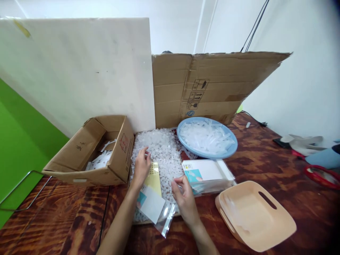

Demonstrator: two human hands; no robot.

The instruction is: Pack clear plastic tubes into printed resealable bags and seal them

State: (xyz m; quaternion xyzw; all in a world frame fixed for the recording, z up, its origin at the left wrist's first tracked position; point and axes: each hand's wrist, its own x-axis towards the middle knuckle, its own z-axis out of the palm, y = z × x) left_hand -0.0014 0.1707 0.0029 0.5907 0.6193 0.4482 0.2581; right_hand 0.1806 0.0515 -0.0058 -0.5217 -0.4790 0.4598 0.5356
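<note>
My left hand [142,165] is over a spread of small clear plastic pieces [156,138], its fingers curled together. What they hold, if anything, is too small to make out. My right hand [183,196] is at the right edge of the same pieces, thumb and forefinger pinched; anything between them cannot be told. Below and between my hands lies a clear plastic bag [168,216] with a white and teal card [153,205] in it. A yellow sheet [155,184] with rows of small dots near its top lies partly under the card, beside my left wrist.
An open cardboard box [106,173] with white pieces inside stands left. A blue basin [230,152] heaped with clear strips is at the back right. Nearer are a stack of bagged cards [209,171] and a peach plastic basket [276,226]. A cardboard panel [172,88] stands behind.
</note>
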